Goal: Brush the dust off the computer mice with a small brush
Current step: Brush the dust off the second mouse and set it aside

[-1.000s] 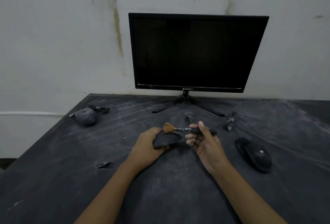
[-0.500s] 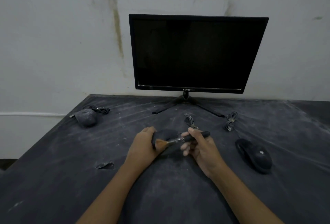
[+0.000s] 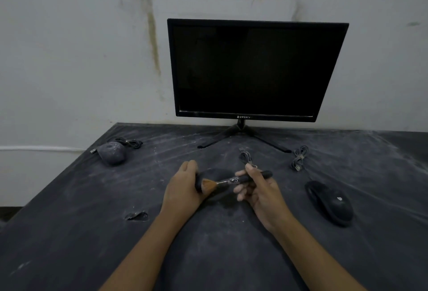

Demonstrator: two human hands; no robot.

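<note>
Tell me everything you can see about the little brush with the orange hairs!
The small brush has fanned orange-tan bristles, a shiny silver collar and a slim black handle. It lies nearly level, with its bristles pointing left and slightly down. The right hand pinches the handle between thumb and fingers. The bristles rest against the dark computer mouse that the left hand grips, near the middle of the dusty black table.

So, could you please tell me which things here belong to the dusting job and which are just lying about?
Job: brush in right hand; held mouse in left hand; dusty mouse; black mouse.
Lying about: monitor; torn table cover.
</note>
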